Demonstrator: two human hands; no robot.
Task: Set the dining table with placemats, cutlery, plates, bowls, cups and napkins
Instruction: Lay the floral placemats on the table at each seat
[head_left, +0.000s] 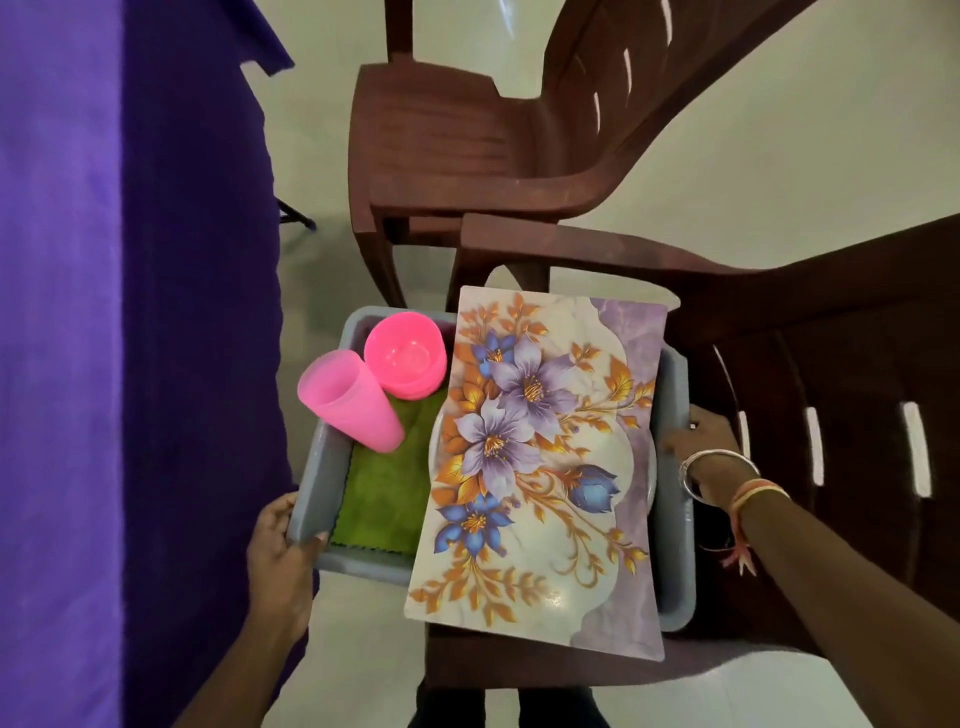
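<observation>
- Fingers of the left hand (275, 561) are curled round the near-left corner of the grey tub (674, 384), with the thumb on its rim.
- Right hand (698, 447) grips the tub's right rim; bangles (714, 465) sit at the wrist.
- Floral placemat (540, 457) lies across the tub's right half, overhanging its near and far rims.
- Plate (652, 470) lies under the placemat; only its edges show.
- Pink cups (348, 397) lean on the tub's left wall.
- Pink bowls (408, 358) are stacked in the far-left corner.
- Green napkin (379, 493) lies on the tub's floor.
- Tub rests on 1 brown chair (779, 322); a 2nd chair (467, 145) stands beyond.
- Purple tablecloth (78, 312) hangs left of the tub.
</observation>
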